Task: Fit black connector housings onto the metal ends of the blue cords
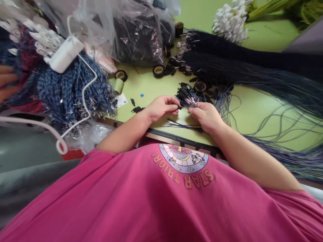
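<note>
Head view, looking down over a pink shirt [161, 201] at a green table [252, 111].

Left hand [161, 107] near the table's front edge, fingers curled in, thumb and forefinger pinched on a small black connector [179, 107] at the end of a thin dark wire. Right hand [205, 116] just beside it, fingers bent and closed on a bunch of thin blue wires [191, 127]; exactly how many strands caught, impossible to tell. Fingertips of both hands almost meeting, the connector between them.

Long axis of the held wires roughly left to right across the frame: terminal ends pointing left toward the left hand, loose lengths running under the right hand and trailing off right in slack loops over the table [277, 134]. Just behind the fingers, a small heap of black connectors with bright metal terminals [188, 95], touching the bundle's ends.

Farther back, thick bundles of dark wire [239, 64] lying lengthwise from centre to right edge. Several tape rolls scattered: one [158, 71] behind the hands, another [120, 75] to the left, a third [179, 28] near the back. Left side: a heap of blue-speckled wires [65, 90], a white box [66, 53] on top with a white cable [85, 97] looping down. Clear plastic bags [136, 37] with dark contents behind. White connectors on yellow-green wires [230, 20] top right. At far left, blurred, another person's hand [6, 80].
</note>
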Demonstrator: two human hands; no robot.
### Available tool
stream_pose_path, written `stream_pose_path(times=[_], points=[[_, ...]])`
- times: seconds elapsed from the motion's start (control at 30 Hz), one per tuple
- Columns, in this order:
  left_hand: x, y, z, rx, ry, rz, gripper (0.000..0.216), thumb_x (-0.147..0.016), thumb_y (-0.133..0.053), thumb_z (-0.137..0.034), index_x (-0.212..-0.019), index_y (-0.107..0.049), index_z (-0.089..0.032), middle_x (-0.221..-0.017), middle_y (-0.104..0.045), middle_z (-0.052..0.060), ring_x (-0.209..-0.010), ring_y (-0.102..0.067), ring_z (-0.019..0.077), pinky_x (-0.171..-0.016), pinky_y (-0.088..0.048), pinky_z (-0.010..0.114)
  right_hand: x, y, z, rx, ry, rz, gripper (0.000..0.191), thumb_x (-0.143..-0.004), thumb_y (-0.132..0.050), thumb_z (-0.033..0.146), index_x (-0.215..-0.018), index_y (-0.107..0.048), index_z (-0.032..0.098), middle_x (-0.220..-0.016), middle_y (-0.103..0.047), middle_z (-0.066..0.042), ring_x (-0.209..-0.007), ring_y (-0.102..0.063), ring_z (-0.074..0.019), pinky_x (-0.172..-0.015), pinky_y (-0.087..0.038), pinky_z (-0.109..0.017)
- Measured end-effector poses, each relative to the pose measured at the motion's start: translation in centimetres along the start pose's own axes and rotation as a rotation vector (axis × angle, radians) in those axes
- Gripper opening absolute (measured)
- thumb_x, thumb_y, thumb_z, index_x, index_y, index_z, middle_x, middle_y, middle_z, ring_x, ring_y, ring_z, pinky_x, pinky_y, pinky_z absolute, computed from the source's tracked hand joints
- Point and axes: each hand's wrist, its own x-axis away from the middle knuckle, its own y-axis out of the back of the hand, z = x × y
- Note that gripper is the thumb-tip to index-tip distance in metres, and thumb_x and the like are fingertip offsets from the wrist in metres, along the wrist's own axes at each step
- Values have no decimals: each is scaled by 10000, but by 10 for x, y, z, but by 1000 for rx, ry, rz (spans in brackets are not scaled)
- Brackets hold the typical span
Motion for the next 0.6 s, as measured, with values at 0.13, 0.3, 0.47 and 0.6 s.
stream_pose_path(times=[0.13, 0.3, 0.47, 0.6], points=[[1, 3, 0, 33, -1, -28, 122, -756, -649, 15, -804, -630, -96, -652, -662, -2, -606, -655, 73, -627, -518, 193, -2, -2, -2, 2, -9, -23, 188, -744, -592, 294, -608, -500, 201, -502, -376, 56, -475, -290, -84, -475, -179, -283], [1, 2, -1, 35, -20, -20, 144, -744, -655, 23, -820, -638, -98, -668, -678, -6, -605, -661, 72, -631, -531, 200, -2, -3, -2, -6, -27, -13, 164, -739, -587, 294, -627, -514, 199, -512, -378, 57, -476, -284, -84, -467, -186, -281], [3, -2, 0, -75, -33, -33, 99, -745, -694, -22, -808, -663, -92, -638, -696, 12, -602, -667, 78, -669, -551, 218, 0, -4, 1, 29, -25, -17, 183, -741, -584, 297, -619, -492, 197, -507, -361, 67, -465, -270, -73, -468, -179, -278], [4, -7, 2, -177, -31, -96, 108, -717, -740, -55, -794, -676, -97, -651, -710, 16, -606, -676, 94, -711, -571, 259, 1, -6, 2, 56, -24, -2, 195, -738, -589, 293, -611, -477, 196, -507, -357, 69, -472, -272, -71, -478, -184, -276]])
